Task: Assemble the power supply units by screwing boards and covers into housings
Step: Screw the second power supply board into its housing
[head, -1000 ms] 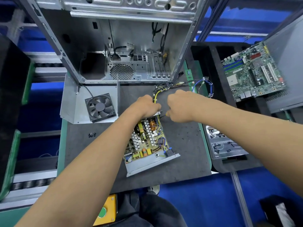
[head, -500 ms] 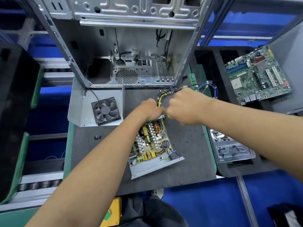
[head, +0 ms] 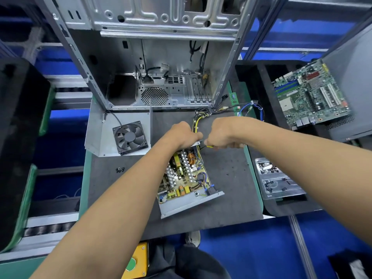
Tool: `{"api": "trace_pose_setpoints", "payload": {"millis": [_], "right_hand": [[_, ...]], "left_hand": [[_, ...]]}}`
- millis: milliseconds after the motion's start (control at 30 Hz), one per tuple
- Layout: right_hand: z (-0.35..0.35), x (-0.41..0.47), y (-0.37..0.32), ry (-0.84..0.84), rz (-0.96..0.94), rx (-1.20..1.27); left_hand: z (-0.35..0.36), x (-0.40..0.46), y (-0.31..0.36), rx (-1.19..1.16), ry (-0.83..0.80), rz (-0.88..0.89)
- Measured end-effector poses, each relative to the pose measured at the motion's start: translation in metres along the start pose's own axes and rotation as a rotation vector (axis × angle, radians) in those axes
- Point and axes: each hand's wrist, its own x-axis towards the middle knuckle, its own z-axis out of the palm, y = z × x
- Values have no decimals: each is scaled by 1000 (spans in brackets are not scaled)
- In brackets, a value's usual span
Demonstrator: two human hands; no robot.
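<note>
I am counting 2 hands at work here: my left hand (head: 182, 135) and my right hand (head: 223, 133). I am seeing 1 open power supply housing (head: 193, 204) with 1 circuit board (head: 184, 178) inside it, and 1 cover panel (head: 96, 135) carrying 1 black fan (head: 130, 137). I am seeing 1 computer case (head: 161, 57), 1 motherboard (head: 311, 95), 1 clear parts tray (head: 277, 180) with 2 compartments, 1 small cluster of screws (head: 120, 169) too blurred to count, and 1 yellow button box (head: 134, 262).
</note>
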Motion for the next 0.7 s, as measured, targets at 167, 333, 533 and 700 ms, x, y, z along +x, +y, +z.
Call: {"api": "trace_pose_setpoints", "payload": {"millis": [167,333,533,700], "right_hand": [[18,-5,7,374,-274,-509],[13,1,10,522,-532,-700],[3,11,-13,282,-104,-220],[-3,9,-2,-24,53,181]], "left_hand": [[-2,-1,-4,-42,5,11],[-1,9,-15,-124,-28,-39],[1,16,-17,-149,-13,-79],[-3,3,-8,-67,102,-8]]}}
